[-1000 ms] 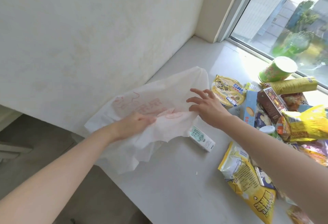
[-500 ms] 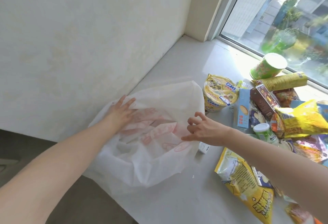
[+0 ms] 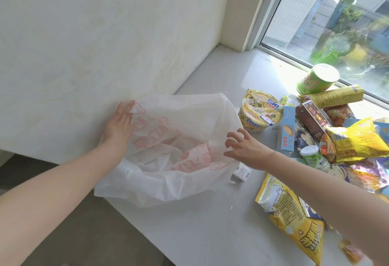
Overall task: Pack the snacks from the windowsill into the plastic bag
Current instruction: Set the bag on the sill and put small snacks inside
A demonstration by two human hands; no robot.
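Note:
A white translucent plastic bag with pink print lies open on the windowsill, its mouth facing me. My left hand presses flat, fingers straight, against the bag's left rim. My right hand touches the bag's right rim with spread, loosely curled fingers. Snacks lie piled to the right: a yellow noodle cup, a blue biscuit box, a brown box, a yellow chip bag and a yellow popcorn bag. A small white carton sits against the bag's right side.
A green cup and a yellow tube lie by the window glass at the back right. A white wall borders the sill on the left. The sill's front-left edge drops to the floor.
The bag's mouth has been spread wider. My left hand slid to the bag's left rim, and my right hand moved to its right rim.

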